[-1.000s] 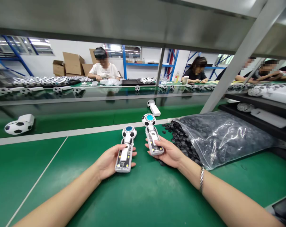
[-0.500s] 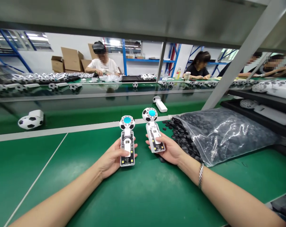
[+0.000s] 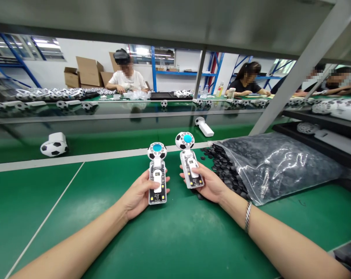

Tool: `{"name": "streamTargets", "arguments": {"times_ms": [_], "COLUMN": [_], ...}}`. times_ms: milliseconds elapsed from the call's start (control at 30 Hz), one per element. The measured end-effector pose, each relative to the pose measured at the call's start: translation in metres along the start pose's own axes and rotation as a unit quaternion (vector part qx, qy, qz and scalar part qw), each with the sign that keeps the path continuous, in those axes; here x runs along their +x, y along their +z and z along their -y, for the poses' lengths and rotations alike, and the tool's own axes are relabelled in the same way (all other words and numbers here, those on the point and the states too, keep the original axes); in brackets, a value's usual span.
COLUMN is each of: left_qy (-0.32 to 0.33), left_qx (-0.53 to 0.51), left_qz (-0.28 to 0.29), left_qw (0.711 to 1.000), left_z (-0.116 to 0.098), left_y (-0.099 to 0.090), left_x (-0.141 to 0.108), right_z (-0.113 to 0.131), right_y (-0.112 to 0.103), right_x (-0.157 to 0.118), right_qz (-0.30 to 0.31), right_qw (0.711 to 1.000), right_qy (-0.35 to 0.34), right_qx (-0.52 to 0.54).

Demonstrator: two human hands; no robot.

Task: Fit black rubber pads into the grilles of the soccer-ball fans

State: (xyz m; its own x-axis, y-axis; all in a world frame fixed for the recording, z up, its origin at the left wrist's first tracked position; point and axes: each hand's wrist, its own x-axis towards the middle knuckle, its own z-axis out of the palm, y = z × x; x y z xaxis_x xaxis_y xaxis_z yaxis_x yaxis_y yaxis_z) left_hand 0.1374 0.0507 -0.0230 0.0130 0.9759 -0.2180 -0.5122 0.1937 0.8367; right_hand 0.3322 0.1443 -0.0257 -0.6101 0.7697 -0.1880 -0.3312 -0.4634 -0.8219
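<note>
My left hand [image 3: 140,193] is wrapped round an upright handheld device [image 3: 157,174] with a black-and-white football head, a blue centre and a clear-cased circuit board; its thumb lies on the white middle strip. In my right hand [image 3: 209,182] is a similar football-headed device [image 3: 190,164], tilted a little to the left, the thumb on its white strip. The two devices are apart, held side by side above the green table [image 3: 175,240]. Just right of my right hand, black pieces [image 3: 227,170] spill from a clear plastic bag [image 3: 286,166].
Beyond the table edge, a conveyor [image 3: 120,135] carries a football-headed piece [image 3: 54,145] at left and another [image 3: 204,127] near the middle. Black trays [image 3: 323,135] stand at right beside a slanted metal post [image 3: 291,73]. People work at the far bench.
The football-headed pieces on the near conveyor have shifted right. Both my hands keep their hold, almost unmoved. At the far bench, people's hands have moved.
</note>
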Motion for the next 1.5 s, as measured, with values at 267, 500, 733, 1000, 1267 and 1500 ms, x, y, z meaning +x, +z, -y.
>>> {"name": "streamTargets", "arguments": {"times_ms": [267, 500, 733, 1000, 1267, 1500], "left_qy": [-0.007, -0.009, -0.01, -0.014, -0.013, -0.011], "left_qx": [0.007, 0.008, 0.005, 0.004, 0.008, 0.015], "left_qz": [-0.005, -0.002, -0.006, -0.003, -0.003, 0.005], "left_qw": [1.0, 1.0, 1.0, 1.0, 1.0, 1.0], "left_z": [0.0002, -0.0009, -0.0005, -0.0006, -0.0003, -0.0005], "left_y": [0.0, 0.0, -0.0002, 0.0006, -0.0004, -0.0003], "left_x": [-0.0005, 0.0001, 0.0002, 0.0011, 0.001, 0.0013], "right_z": [-0.0033, -0.0042, -0.0036, -0.0028, -0.0024, -0.0032], "right_y": [-0.0026, -0.0024, 0.002, 0.0042, 0.0059, 0.0044], "right_x": [0.0004, -0.0001, -0.0032, -0.0046, -0.0051, -0.0044], "right_qz": [0.039, 0.066, 0.097, 0.106, 0.101, 0.103], "right_qw": [0.999, 0.996, 0.991, 0.989, 0.99, 0.991], "right_qy": [-0.011, -0.012, -0.018, -0.011, -0.009, -0.011], "right_qx": [-0.035, -0.061, -0.09, -0.099, -0.093, -0.088]}}
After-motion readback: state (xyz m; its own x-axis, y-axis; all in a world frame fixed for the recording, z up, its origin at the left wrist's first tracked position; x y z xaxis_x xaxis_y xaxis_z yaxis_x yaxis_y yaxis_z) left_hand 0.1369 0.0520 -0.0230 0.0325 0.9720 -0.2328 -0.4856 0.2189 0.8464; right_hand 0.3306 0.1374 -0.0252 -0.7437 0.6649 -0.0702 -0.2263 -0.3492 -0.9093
